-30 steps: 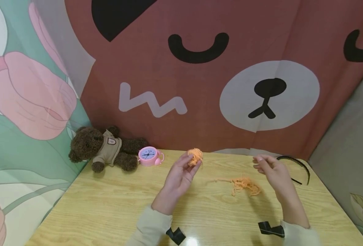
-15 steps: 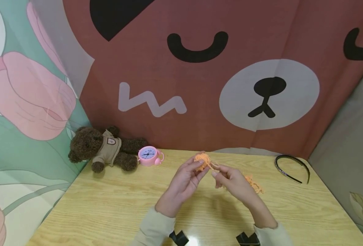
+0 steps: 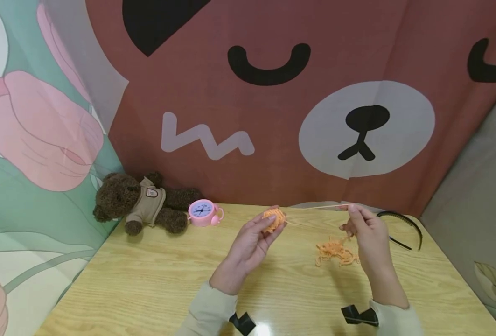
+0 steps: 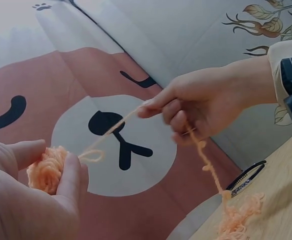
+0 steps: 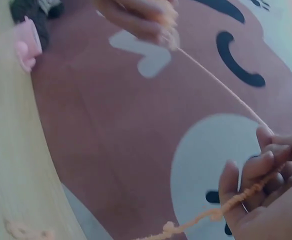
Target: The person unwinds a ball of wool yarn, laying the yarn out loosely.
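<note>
Orange ball of wound, fuzzy yarn [image 3: 278, 215] is raised above a pale, wood-grained table [image 3: 147, 280] as I watch from afar through the rig's cameras; the person's left hand [image 3: 248, 245] pinches it between thumb and fingers; a straight, thin orange strand [image 3: 321, 206] stretches from the ball to the right hand [image 3: 369, 235], where thumb and index finger grip it, the other fingers curled; in the left wrist view I see a small loop of yarn [image 4: 102, 154] jutting out beside the ball, and a knotted length of yarn [image 4: 206, 167] dropping from the right hand to a loose, tangled orange yarn pile [image 3: 336, 252] on the tabletop; beyond the right hand rests a curved black headband [image 3: 419, 231], partly hidden; toward the far left edge lies a dark brown plush teddy bear in a tan shirt [image 3: 149, 205], a round pink alarm clock [image 3: 202, 212] just beside its legs; a reddish-brown cloth printed with a bear's face [image 3: 273, 107] hangs behind.
</note>
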{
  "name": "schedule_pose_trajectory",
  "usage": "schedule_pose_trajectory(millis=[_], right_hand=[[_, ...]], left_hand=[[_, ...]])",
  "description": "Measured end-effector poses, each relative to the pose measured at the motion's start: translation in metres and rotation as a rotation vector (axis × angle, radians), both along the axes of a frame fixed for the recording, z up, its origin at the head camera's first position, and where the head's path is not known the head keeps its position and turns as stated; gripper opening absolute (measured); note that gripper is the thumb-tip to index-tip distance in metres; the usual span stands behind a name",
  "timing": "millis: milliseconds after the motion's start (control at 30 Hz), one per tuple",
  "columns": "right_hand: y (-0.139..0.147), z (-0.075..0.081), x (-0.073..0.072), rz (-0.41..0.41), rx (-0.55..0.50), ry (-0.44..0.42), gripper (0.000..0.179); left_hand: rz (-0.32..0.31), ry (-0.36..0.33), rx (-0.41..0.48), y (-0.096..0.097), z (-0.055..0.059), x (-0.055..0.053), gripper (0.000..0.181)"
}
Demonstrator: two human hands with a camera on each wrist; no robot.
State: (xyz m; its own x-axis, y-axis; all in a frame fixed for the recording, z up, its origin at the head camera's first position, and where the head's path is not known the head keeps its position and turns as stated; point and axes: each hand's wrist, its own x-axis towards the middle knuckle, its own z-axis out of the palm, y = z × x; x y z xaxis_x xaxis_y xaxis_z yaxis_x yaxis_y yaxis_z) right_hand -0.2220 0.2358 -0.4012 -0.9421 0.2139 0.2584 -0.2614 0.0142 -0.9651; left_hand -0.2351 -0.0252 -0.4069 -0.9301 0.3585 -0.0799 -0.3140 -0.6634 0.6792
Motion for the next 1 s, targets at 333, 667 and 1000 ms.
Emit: schedule_pose_trajectory(millis=[333, 667, 1000], right_hand=[[0.02, 0.004, -0.003, -0.172, -0.182, 0.055, 0.032], [0.037, 0.009, 0.0, -0.262, -0.402, 0.07, 0.03], [0.076, 0.011, 0.007, -0.294, -0.812, 0.197, 0.02]], left_hand=[[0.05, 0.004, -0.059, -0.002, -0.003, -0.005, 0.045], [0.246, -0.027, 0.003, -0.013, -0.001, -0.015, 0.033], [0.373, -0.049, 0.135, -0.028, 0.002, -0.021, 0.009]])
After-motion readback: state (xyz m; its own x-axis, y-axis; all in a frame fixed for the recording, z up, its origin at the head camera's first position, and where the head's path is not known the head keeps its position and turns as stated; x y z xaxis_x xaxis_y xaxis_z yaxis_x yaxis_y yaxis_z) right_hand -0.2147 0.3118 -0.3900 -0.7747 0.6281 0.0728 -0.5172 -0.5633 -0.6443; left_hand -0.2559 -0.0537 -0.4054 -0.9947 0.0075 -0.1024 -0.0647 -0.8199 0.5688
